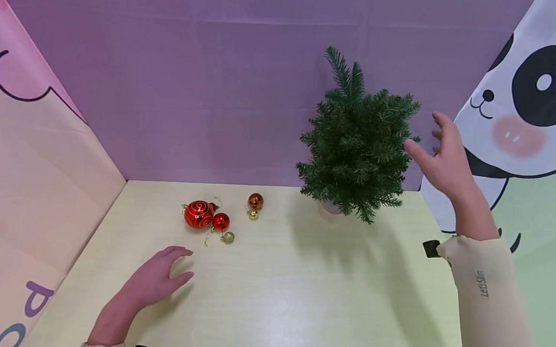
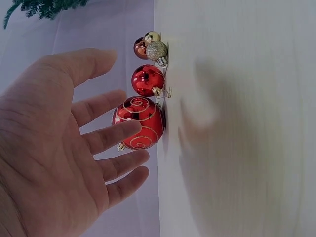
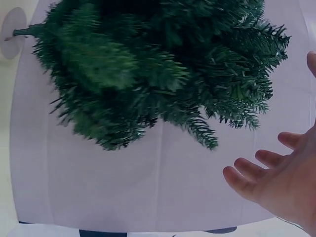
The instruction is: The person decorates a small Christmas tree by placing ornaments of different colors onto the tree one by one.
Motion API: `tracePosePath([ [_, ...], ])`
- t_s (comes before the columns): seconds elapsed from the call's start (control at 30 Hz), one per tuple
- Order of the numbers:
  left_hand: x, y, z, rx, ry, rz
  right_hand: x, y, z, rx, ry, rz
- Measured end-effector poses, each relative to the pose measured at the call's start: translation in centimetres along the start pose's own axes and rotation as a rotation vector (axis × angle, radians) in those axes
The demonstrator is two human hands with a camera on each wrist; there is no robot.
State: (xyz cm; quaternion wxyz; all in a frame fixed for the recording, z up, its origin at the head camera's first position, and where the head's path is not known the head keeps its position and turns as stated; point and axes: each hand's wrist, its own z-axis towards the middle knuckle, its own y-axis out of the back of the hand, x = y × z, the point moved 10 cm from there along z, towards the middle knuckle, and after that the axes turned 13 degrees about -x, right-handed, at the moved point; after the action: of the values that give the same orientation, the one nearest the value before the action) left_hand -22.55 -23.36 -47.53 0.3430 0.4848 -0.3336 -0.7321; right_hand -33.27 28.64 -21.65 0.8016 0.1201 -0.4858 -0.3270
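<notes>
A small artificial Christmas tree point(image 1: 358, 146) stands at the back right of the table, its pale base point(image 1: 330, 209) partly hidden by branches. Beside its right side is my right hand point(image 1: 446, 160), raised, fingers spread and holding nothing. My left hand point(image 1: 157, 277) hovers over the front left with loosely bent fingers and nothing in them. Beyond it lie a large red bauble with gold swirls point(image 1: 198, 214), a smaller red bauble point(image 1: 221, 222) and a glittery gold one point(image 1: 228, 237). In the left wrist view, the fingers overlap the swirled bauble point(image 2: 148, 131).
A copper bauble point(image 1: 255, 201) and a tiny gold bauble point(image 1: 253, 215) sit near the table's back edge. Purple cloth point(image 1: 207, 87) rises behind the pale table point(image 1: 272, 297). Printed panels flank it, with a panda point(image 1: 523, 101) on the right one.
</notes>
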Motion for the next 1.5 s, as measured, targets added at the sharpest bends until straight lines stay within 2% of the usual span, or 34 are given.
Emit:
tracePosePath([
  [0.3,0.1,-0.1,0.1,0.004,0.009,-0.015,1.7,-1.2,3.4,0.075,-0.029,0.022],
  [0.5,-0.4,-0.2,0.3,-0.006,-0.013,-0.015,2.6,-2.2,4.7,0.103,-0.050,0.018],
  [0.7,-1.1,-0.5,1.1,0.018,-0.041,-0.002,2.7,-2.6,5.7,0.121,-0.069,-0.010],
  [0.9,-1.1,-0.2,2.0,0.009,-0.063,0.035,2.6,-3.7,6.1,0.166,-0.126,-0.015],
  [1.23,-1.3,-0.7,3.3,0.015,-0.075,0.011,2.4,-4.7,6.4,0.164,-0.099,-0.095],
  [1.5,-0.7,-0.5,4.0,-0.034,-0.026,0.006,2.8,-5.1,6.2,0.189,-0.109,-0.192],
])
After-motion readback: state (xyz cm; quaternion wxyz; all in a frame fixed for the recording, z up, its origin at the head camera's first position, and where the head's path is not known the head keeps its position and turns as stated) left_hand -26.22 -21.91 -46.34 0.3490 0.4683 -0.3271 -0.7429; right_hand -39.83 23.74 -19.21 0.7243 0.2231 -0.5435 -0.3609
